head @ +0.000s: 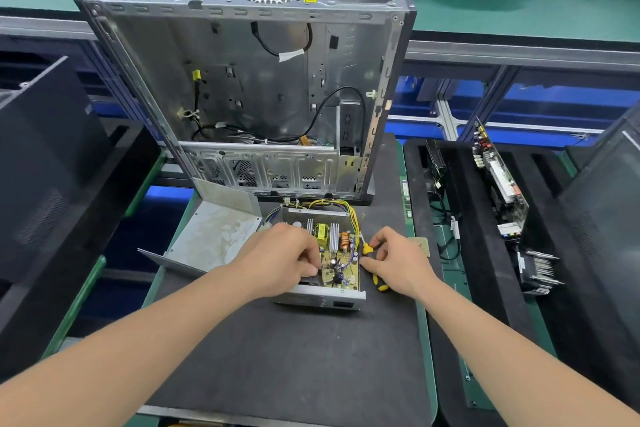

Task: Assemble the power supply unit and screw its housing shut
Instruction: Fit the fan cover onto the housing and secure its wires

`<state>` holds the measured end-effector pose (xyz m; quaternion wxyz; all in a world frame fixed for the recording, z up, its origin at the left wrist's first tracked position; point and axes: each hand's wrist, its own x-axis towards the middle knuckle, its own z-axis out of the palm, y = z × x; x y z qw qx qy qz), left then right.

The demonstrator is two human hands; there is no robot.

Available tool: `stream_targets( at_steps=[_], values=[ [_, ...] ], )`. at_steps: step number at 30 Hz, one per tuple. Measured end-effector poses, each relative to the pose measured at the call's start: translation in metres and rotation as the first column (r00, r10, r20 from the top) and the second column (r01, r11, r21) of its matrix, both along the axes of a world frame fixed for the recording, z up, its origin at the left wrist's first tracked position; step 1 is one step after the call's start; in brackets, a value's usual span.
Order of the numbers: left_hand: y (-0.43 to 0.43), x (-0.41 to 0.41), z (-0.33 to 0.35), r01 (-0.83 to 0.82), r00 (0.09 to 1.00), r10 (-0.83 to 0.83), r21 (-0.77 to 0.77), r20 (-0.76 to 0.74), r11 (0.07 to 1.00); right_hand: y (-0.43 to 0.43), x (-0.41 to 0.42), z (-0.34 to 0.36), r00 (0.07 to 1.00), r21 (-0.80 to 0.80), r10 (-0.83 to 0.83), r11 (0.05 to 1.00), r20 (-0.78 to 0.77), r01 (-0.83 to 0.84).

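The loose housing cover [214, 236] lies at the left; the left hand [282, 260] curls down onto the circuit board [341, 270] inside the open power supply unit [322, 296], its grip impossible to tell; the right hand [396, 260] grasps a yellow screwdriver [367, 248] just beside the unit; the board is probably being seated; screwing it down, then fitting the cover, comes next.

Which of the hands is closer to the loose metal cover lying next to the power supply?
Left. The left hand is over the open power supply unit, just beside the metal cover; the right hand is beyond the unit's far side, at the yellow-handled screwdriver.
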<state>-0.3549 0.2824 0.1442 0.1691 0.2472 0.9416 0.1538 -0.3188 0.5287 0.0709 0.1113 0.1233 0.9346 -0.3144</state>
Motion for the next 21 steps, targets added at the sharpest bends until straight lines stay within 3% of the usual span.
stream_targets(
  at_steps=[8, 13, 16, 18, 19, 21],
  values=[
    [-0.014, -0.002, 0.003, 0.071, 0.995, -0.073, 0.029, 0.065, 0.997, -0.002, -0.002, -0.002, 0.999, 0.004, -0.029, 1.000, 0.015, 0.029],
    [-0.013, -0.001, 0.000, 0.146, 0.988, -0.146, -0.007, 0.046, 0.989, 0.000, 0.002, 0.002, 0.993, -0.105, -0.112, 0.988, 0.031, 0.114],
    [-0.011, -0.003, 0.000, 0.153, 0.983, -0.153, 0.009, 0.100, 0.988, -0.008, 0.015, 0.012, 0.975, -0.089, -0.153, 0.986, -0.163, 0.140],
    [-0.012, -0.006, 0.000, 0.129, 0.981, -0.136, 0.058, 0.137, 0.990, -0.017, 0.027, 0.024, 0.940, -0.085, -0.058, 0.996, -0.335, 0.031],
    [-0.012, -0.007, 0.001, 0.121, 0.981, -0.131, 0.077, 0.143, 0.990, -0.021, 0.033, 0.031, 0.938, -0.112, 0.041, 0.990, -0.343, -0.084],
    [-0.012, -0.007, 0.001, 0.117, 0.982, -0.132, 0.109, 0.137, 0.987, -0.029, 0.043, 0.042, 0.924, -0.115, 0.328, 0.928, -0.195, -0.354]
  ],
)
